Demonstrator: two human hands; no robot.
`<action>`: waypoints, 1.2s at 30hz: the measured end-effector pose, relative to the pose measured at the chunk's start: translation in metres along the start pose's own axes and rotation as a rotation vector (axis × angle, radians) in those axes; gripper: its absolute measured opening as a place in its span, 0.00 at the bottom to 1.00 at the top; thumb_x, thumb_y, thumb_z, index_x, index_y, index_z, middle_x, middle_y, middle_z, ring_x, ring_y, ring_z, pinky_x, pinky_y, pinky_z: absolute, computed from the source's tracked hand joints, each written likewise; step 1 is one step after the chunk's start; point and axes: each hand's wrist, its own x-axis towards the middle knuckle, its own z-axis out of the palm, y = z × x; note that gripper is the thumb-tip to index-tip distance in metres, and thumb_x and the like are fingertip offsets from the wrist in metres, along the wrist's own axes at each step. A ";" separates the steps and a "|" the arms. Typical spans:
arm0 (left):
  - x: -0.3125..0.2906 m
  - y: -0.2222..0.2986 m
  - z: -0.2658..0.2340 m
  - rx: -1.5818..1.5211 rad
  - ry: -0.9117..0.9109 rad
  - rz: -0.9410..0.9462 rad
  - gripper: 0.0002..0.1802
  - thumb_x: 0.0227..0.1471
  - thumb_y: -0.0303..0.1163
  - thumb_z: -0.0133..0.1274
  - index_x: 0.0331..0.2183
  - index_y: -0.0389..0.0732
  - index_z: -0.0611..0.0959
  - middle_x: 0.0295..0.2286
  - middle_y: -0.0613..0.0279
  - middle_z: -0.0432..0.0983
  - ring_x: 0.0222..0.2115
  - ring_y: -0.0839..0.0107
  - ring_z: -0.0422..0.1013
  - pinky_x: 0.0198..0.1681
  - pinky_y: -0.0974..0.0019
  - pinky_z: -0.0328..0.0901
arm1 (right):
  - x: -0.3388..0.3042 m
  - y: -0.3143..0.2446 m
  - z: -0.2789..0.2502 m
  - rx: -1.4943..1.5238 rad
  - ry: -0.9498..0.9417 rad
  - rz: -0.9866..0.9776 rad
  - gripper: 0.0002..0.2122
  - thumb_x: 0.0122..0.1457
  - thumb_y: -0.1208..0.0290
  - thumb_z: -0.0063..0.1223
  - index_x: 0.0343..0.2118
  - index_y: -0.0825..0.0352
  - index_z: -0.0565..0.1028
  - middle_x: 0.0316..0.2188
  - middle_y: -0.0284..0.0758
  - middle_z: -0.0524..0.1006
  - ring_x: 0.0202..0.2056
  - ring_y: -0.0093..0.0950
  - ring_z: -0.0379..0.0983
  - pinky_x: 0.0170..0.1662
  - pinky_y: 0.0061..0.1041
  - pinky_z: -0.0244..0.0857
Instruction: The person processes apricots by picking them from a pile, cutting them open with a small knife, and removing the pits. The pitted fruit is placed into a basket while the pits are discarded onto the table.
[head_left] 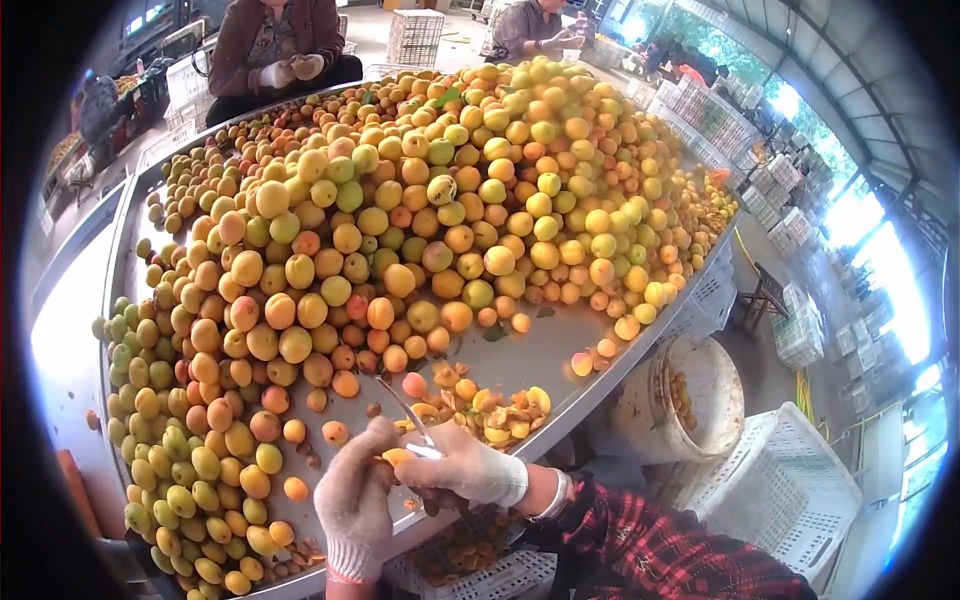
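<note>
Both my hands wear pale knitted gloves and meet at the table's near edge. A small knife (407, 411) with a thin metal blade and a white handle is gripped in my right hand (475, 466), its blade pointing up and away to the left. My left hand (356, 497) is closed beside it, its fingertips on an orange apricot piece (397, 456) between the hands. Just beyond the knife lies a heap of cut apricot halves (490, 413). A large pile of whole apricots (400, 230), yellow, orange and greenish, covers much of the metal table (540, 345).
To the right stand a white bucket (715, 385) with some fruit inside and a white plastic crate (775, 490). Another crate (490, 580) with apricot scraps sits below the table edge. A person (275, 55) sits across the table, another (535, 30) farther back. Stacked crates (715, 115) stand behind.
</note>
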 end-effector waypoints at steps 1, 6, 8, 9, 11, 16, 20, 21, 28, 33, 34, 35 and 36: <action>0.001 0.003 0.003 -0.113 0.093 -0.051 0.18 0.50 0.13 0.43 0.44 0.28 0.77 0.41 0.57 0.76 0.39 0.72 0.72 0.42 0.71 0.67 | 0.001 0.004 -0.002 0.009 -0.007 -0.037 0.12 0.58 0.60 0.54 0.28 0.64 0.70 0.18 0.26 0.68 0.16 0.16 0.65 0.19 0.17 0.59; 0.005 -0.005 -0.001 -0.218 0.157 -0.138 0.14 0.49 0.15 0.45 0.39 0.26 0.79 0.34 0.59 0.77 0.33 0.73 0.73 0.40 0.71 0.68 | -0.020 -0.022 -0.011 -0.131 -0.184 0.058 0.11 0.55 0.63 0.56 0.31 0.67 0.73 0.20 0.29 0.72 0.19 0.19 0.69 0.23 0.19 0.64; 0.000 -0.005 0.000 -0.080 0.006 -0.143 0.13 0.49 0.15 0.47 0.39 0.27 0.80 0.33 0.59 0.77 0.32 0.76 0.72 0.38 0.73 0.68 | -0.024 -0.018 -0.008 -0.421 -0.751 -0.194 0.14 0.50 0.70 0.60 0.38 0.70 0.75 0.26 0.35 0.76 0.30 0.24 0.73 0.33 0.24 0.68; -0.003 -0.008 -0.002 -0.033 -0.066 -0.149 0.14 0.49 0.16 0.48 0.39 0.27 0.80 0.33 0.60 0.77 0.32 0.76 0.72 0.38 0.73 0.68 | -0.024 -0.019 -0.003 -0.412 -0.762 -0.197 0.14 0.50 0.70 0.60 0.38 0.70 0.75 0.26 0.35 0.76 0.30 0.24 0.73 0.33 0.24 0.68; -0.007 -0.026 -0.005 0.079 -0.203 -0.140 0.14 0.46 0.21 0.55 0.39 0.35 0.81 0.29 0.56 0.78 0.30 0.71 0.75 0.38 0.70 0.69 | -0.027 -0.024 0.006 -0.530 -0.911 0.006 0.18 0.47 0.68 0.61 0.40 0.71 0.76 0.31 0.37 0.79 0.34 0.27 0.75 0.38 0.27 0.69; 0.006 -0.012 0.009 0.413 -0.443 0.102 0.16 0.46 0.31 0.55 0.40 0.41 0.79 0.31 0.50 0.76 0.32 0.49 0.72 0.35 0.57 0.68 | -0.036 -0.041 -0.013 -0.618 -0.651 -0.115 0.22 0.47 0.72 0.64 0.47 0.68 0.74 0.37 0.38 0.80 0.38 0.27 0.75 0.43 0.26 0.68; 0.002 -0.024 0.003 0.492 -0.415 0.142 0.17 0.47 0.33 0.56 0.41 0.42 0.79 0.34 0.51 0.77 0.36 0.49 0.73 0.37 0.56 0.69 | -0.041 -0.056 -0.025 -0.286 -0.112 0.036 0.13 0.52 0.72 0.58 0.42 0.67 0.77 0.25 0.26 0.76 0.21 0.16 0.70 0.24 0.15 0.63; 0.003 -0.021 0.007 0.458 -0.422 0.133 0.17 0.47 0.33 0.55 0.42 0.42 0.79 0.35 0.51 0.77 0.36 0.49 0.73 0.38 0.56 0.69 | -0.041 -0.062 -0.028 -0.325 0.097 0.009 0.12 0.56 0.69 0.54 0.42 0.67 0.78 0.24 0.26 0.76 0.18 0.14 0.67 0.19 0.12 0.58; 0.013 -0.023 -0.003 0.424 -0.113 0.071 0.20 0.46 0.20 0.57 0.44 0.37 0.79 0.36 0.52 0.79 0.35 0.68 0.77 0.40 0.68 0.70 | -0.012 -0.059 -0.091 -0.677 0.541 -0.035 0.12 0.57 0.65 0.55 0.39 0.69 0.76 0.25 0.36 0.76 0.23 0.22 0.74 0.27 0.22 0.68; 0.012 -0.014 -0.008 0.794 -0.135 0.037 0.23 0.48 0.31 0.56 0.49 0.40 0.76 0.45 0.51 0.74 0.42 0.55 0.74 0.44 0.60 0.69 | 0.025 -0.051 -0.102 -1.230 0.518 0.127 0.19 0.56 0.59 0.53 0.45 0.68 0.75 0.37 0.46 0.79 0.42 0.42 0.75 0.47 0.36 0.68; 0.010 -0.016 -0.009 0.799 -0.126 0.028 0.23 0.48 0.31 0.56 0.49 0.40 0.76 0.45 0.51 0.74 0.42 0.55 0.74 0.44 0.60 0.69 | 0.031 -0.050 -0.093 -1.231 0.504 0.124 0.19 0.56 0.59 0.53 0.45 0.68 0.75 0.37 0.46 0.79 0.42 0.42 0.75 0.47 0.36 0.68; 0.009 -0.020 -0.009 0.840 -0.190 0.040 0.24 0.48 0.32 0.55 0.50 0.40 0.75 0.47 0.52 0.73 0.43 0.53 0.73 0.45 0.58 0.68 | 0.035 -0.050 -0.084 -1.284 0.425 0.167 0.19 0.56 0.57 0.53 0.44 0.67 0.75 0.37 0.46 0.78 0.42 0.42 0.75 0.47 0.36 0.67; 0.009 -0.022 -0.008 0.874 -0.259 0.060 0.25 0.49 0.33 0.54 0.50 0.41 0.74 0.49 0.52 0.71 0.44 0.51 0.71 0.46 0.57 0.67 | 0.037 -0.051 -0.077 -1.340 0.354 0.212 0.20 0.56 0.56 0.52 0.44 0.67 0.75 0.38 0.46 0.78 0.43 0.42 0.75 0.47 0.37 0.67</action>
